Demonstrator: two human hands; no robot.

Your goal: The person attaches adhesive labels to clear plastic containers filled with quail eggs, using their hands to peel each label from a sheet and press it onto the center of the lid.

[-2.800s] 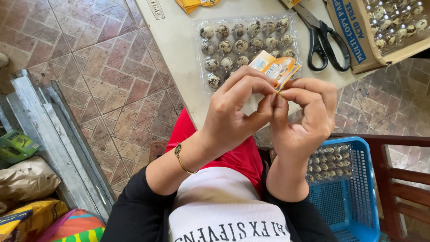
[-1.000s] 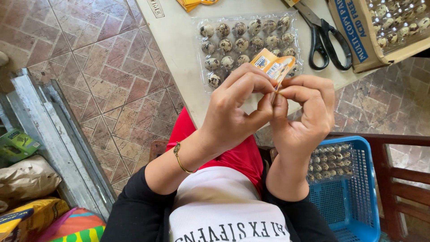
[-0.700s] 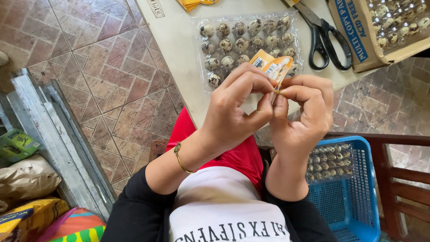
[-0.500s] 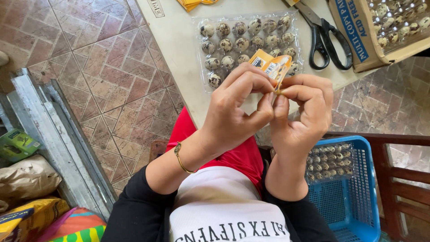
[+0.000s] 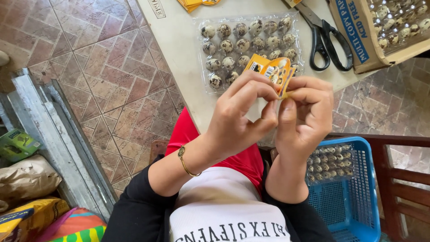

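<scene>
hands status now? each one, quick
Left hand: closed, pinching the orange label.
Right hand: closed, pinching the same label's other edge.

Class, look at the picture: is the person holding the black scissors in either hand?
No. The black scissors lie on the table, while both the left hand and right hand pinch a small orange label.

Black scissors [image 5: 329, 42] lie between a cardboard box [image 5: 358, 40] and a blue basket [image 5: 354, 201].
</scene>
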